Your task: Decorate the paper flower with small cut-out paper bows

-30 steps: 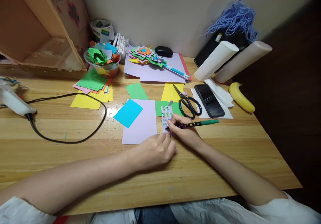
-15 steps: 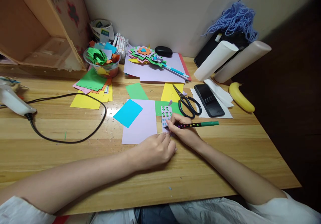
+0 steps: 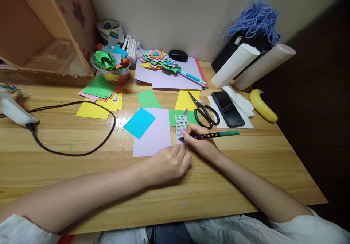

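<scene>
In the head view my right hand is closed around a felt-tip pen, black with coloured diamonds and a green end. The pen's tip rests on a small lilac paper strip printed with rows of green and blue bow shapes. My left hand has curled fingers, with its fingertips at the strip's lower end; the heel of the hand lies on the table. Left of the strip is a lilac sheet with a blue square of paper across it. Green paper lies partly under the strip.
Black-handled scissors and a phone lie beyond my right hand, with a banana further right. At the back are a bowl of paper scraps and layered paper flowers. A black cable loops on the left.
The pen's green end has risen very slightly while its tip stays at the strip. Both hands otherwise hold nearly the same positions.
</scene>
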`<state>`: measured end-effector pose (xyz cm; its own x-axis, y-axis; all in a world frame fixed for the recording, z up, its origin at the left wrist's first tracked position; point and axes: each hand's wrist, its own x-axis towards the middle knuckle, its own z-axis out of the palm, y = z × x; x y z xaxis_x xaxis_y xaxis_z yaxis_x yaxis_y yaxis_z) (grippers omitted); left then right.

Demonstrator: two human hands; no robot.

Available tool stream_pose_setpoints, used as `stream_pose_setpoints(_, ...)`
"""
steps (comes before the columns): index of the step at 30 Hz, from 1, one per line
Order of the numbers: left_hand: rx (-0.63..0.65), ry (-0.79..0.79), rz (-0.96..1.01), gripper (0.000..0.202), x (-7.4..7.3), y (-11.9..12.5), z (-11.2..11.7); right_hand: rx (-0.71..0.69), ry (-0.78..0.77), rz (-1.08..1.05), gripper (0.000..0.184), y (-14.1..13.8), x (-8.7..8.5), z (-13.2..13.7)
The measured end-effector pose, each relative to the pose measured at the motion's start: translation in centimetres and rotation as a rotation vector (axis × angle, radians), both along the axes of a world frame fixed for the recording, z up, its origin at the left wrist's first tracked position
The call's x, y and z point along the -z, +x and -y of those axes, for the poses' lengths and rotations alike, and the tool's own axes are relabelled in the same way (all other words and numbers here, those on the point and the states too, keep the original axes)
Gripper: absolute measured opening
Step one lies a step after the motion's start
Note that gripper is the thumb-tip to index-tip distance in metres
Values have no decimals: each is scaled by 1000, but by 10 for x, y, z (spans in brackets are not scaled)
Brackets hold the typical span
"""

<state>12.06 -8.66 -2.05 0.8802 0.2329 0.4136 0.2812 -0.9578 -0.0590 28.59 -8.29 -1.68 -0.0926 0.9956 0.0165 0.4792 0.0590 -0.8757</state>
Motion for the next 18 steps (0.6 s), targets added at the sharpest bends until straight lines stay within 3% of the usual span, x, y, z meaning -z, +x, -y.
stream_pose_setpoints(18, -4, 7, -5, 16, 0, 0, 0, 4, 2, 16, 31, 1, 1, 0)
